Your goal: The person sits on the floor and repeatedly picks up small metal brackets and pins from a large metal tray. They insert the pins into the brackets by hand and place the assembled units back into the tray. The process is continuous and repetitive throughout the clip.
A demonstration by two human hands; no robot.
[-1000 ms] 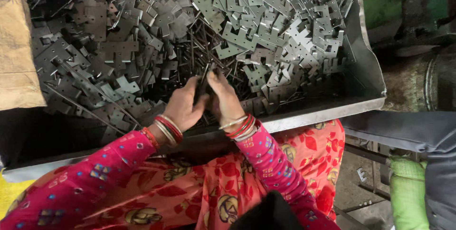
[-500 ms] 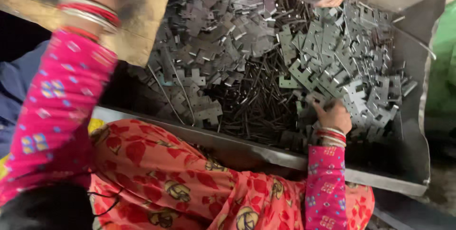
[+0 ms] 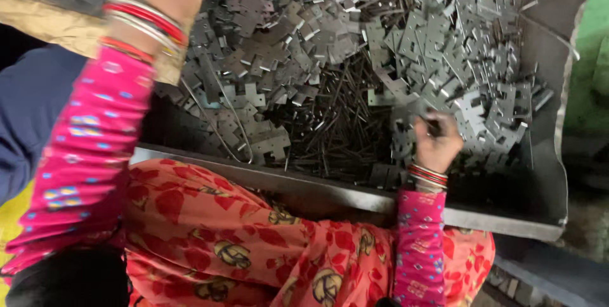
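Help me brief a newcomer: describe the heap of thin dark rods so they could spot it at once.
Start at the big grey metal tray in front of the person. It is filled with flat notched metal plates. The rods lie in the middle of the tray, just beside the right hand: a dark tangle of thin straight sticks, unlike the broad, pale, flat plates around them.

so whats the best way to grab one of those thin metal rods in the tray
Pinch a thin rod near its near end, coming from above on the person's side. The rods lie flat, pointing roughly toward the tray's front wall, between piles of flat plates, close to the right hand.
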